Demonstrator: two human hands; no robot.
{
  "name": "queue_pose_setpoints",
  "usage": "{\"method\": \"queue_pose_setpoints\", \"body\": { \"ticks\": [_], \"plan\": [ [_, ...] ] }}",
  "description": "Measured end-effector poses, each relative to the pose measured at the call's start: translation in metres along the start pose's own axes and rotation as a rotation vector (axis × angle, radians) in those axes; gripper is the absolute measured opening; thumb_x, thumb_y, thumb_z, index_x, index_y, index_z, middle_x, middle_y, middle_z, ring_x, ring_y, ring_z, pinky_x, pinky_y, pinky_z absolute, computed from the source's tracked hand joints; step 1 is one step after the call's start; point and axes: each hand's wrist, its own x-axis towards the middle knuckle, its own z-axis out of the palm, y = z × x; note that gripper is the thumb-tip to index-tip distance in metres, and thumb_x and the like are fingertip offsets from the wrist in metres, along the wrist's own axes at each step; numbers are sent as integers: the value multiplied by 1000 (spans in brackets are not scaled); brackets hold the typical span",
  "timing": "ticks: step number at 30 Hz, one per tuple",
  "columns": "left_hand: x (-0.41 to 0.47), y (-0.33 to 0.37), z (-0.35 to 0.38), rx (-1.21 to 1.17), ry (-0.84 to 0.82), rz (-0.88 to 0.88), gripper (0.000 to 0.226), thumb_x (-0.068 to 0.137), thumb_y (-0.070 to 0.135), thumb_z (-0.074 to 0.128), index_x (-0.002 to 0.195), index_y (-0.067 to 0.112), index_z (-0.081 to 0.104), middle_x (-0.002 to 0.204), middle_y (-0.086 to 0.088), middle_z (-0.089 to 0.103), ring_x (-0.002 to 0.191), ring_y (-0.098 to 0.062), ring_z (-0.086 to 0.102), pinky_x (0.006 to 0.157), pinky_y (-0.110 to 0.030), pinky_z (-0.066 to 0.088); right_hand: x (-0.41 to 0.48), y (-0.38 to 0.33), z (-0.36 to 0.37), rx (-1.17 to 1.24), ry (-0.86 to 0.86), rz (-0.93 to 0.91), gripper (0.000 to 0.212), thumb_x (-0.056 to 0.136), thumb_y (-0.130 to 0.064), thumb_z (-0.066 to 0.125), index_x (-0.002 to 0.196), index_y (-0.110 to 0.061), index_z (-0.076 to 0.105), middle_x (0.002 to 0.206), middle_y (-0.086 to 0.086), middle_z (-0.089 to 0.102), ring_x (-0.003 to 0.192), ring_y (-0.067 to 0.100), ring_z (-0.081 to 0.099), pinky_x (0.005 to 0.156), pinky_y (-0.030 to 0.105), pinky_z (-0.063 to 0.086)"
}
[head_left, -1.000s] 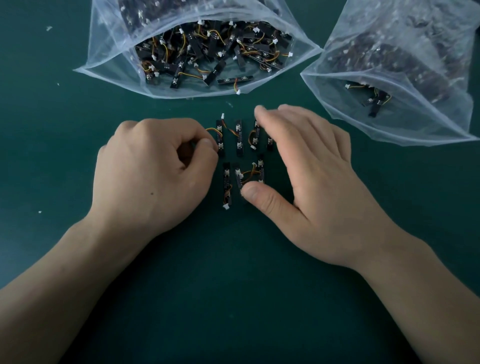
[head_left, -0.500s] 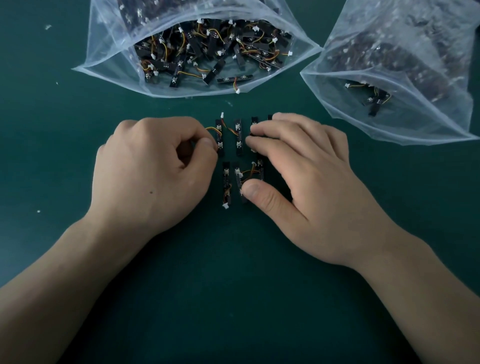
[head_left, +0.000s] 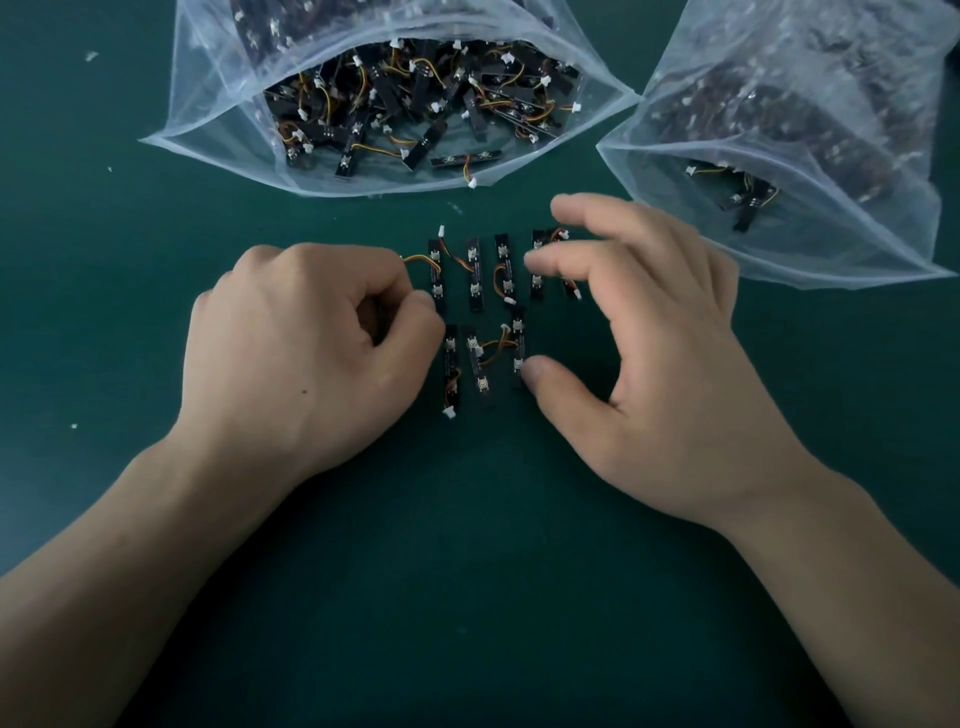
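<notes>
Two rows of small black circuit strips (head_left: 474, 275), with orange-yellow wires and white plugs, lie on the dark green worktop (head_left: 467, 571) between the hands. By the upper row the left hand (head_left: 306, 353) is curled tight; whether it pinches a wire, I cannot tell. Spread and holding nothing, the right hand (head_left: 654, 374) touches the lower row's end strip with its thumb. Best to nudge strips by their edges, parallel, so loose wires don't snag neighbours.

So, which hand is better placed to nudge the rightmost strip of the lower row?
The right hand: its thumb touches that strip, and its fingers are spread above the upper row. The left hand sits curled at the opposite side.
</notes>
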Motion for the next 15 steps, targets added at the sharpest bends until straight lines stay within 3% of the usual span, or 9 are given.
{"method": "queue_pose_setpoints", "body": {
  "ticks": [4, 6, 9, 15],
  "plan": [
    [0, 2, -2, 20, -9, 2, 30, 82, 41, 55, 64, 17, 57, 52, 1, 50, 51, -20, 49, 57, -26, 31, 0, -1, 0, -2, 4, -5, 24, 83, -36, 75, 101, -25, 64, 152, -4, 47, 147, 15, 36, 119, 34, 17],
    [-1, 4, -5, 14, -38, 10, 29, 77, 46, 56, 64, 20, 57, 62, 13, 57, 52, -14, 49, 57, -26, 33, 0, -1, 0, -15, -9, -6, 17, 84, -37, 75, 94, -27, 66, 152, -4, 47, 148, 16, 34, 119, 34, 15],
    [-2, 8, -9, 50, -94, 42, 30, 70, 52, 59, 62, 23, 55, 68, 24, 57, 52, -10, 48, 58, -24, 31, 1, -2, 0, -16, -12, -10, 13, 84, -38, 75, 89, -27, 70, 152, -4, 48, 149, 17, 33, 118, 35, 15],
    [-2, 9, -9, 71, -97, 57, 31, 72, 51, 57, 62, 22, 53, 69, 24, 57, 51, -10, 46, 57, -23, 29, 1, -3, 0, 3, -30, -28, 11, 85, -38, 74, 89, -28, 71, 150, -5, 51, 149, 18, 34, 119, 36, 16]
  ]
}}
